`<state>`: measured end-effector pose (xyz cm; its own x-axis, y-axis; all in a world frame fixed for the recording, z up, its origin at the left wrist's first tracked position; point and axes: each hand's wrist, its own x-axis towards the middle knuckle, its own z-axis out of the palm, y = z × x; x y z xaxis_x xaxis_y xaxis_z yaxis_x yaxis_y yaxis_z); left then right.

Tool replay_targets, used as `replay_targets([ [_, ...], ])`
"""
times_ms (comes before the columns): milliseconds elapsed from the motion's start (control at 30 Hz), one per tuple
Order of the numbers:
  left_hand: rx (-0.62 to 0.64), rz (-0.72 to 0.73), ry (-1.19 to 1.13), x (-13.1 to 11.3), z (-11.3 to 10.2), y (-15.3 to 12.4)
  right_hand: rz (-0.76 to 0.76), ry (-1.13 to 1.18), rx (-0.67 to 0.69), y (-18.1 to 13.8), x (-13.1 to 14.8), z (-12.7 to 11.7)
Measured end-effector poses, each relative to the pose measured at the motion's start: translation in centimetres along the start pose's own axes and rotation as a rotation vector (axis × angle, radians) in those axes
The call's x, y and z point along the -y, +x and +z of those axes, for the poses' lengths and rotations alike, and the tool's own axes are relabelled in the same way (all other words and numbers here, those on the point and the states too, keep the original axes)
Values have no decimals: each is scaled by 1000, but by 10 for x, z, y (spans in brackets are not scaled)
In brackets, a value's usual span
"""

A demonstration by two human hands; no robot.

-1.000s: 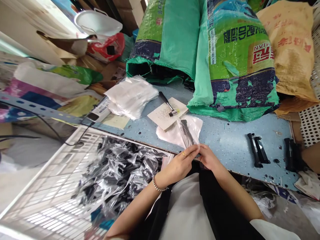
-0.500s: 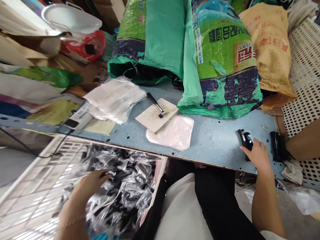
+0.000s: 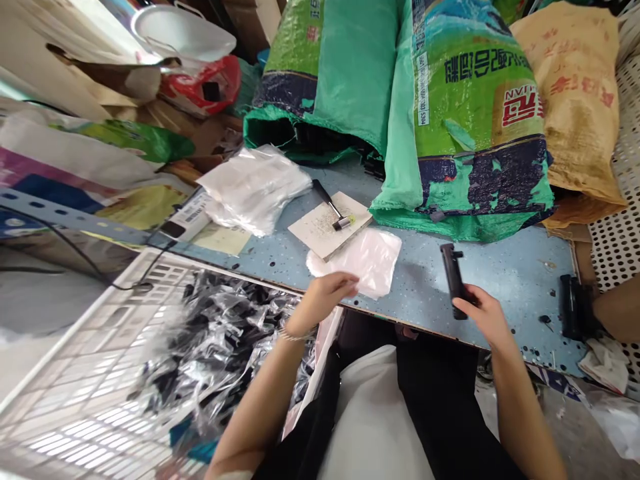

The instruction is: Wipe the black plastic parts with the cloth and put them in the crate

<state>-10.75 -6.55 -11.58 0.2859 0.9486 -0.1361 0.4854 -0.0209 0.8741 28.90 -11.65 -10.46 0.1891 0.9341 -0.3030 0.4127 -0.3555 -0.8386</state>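
My right hand (image 3: 481,313) grips a long black plastic part (image 3: 453,278) and holds it just above the blue speckled table (image 3: 505,277). My left hand (image 3: 325,298) pinches the near edge of a stack of clear plastic bags (image 3: 367,260) lying flat at the table's front. Behind the bags a small hammer (image 3: 330,204) rests on a pale board (image 3: 327,225).
A white crate (image 3: 120,347) full of bagged black parts stands low on the left. A pile of clear bags (image 3: 255,187) lies at the back left. Green woven sacks (image 3: 450,113) fill the back. Another black part (image 3: 573,313) lies by another person's arm (image 3: 617,310) at right.
My left hand came up out of the crate to the stack of bags. My right hand lifted a black part from the table and brought it left.
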Motion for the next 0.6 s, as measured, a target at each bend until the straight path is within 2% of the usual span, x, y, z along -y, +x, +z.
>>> replay_targets([
  [67, -204, 81, 208, -24, 34, 32, -42, 267, 89, 9, 22, 40],
  [100, -242, 98, 301, -31, 46, 46, -50, 388, 130, 14, 31, 57],
  [167, -220, 102, 392, -34, 56, 65, -42, 598, 224, 24, 46, 82],
  [300, -124, 108, 314, -15, 43, 76, -16, 957, 370, 42, 65, 106],
  [467, -242, 96, 124, -5, 32, 72, 132, 1297, 452, 69, 78, 138],
  [533, -302, 138, 171, -10, 32, 66, 193, 1321, 426, 78, 80, 155],
  [600, -337, 210, 333, -18, 30, 57, 222, 1312, 366, 82, 80, 170],
])
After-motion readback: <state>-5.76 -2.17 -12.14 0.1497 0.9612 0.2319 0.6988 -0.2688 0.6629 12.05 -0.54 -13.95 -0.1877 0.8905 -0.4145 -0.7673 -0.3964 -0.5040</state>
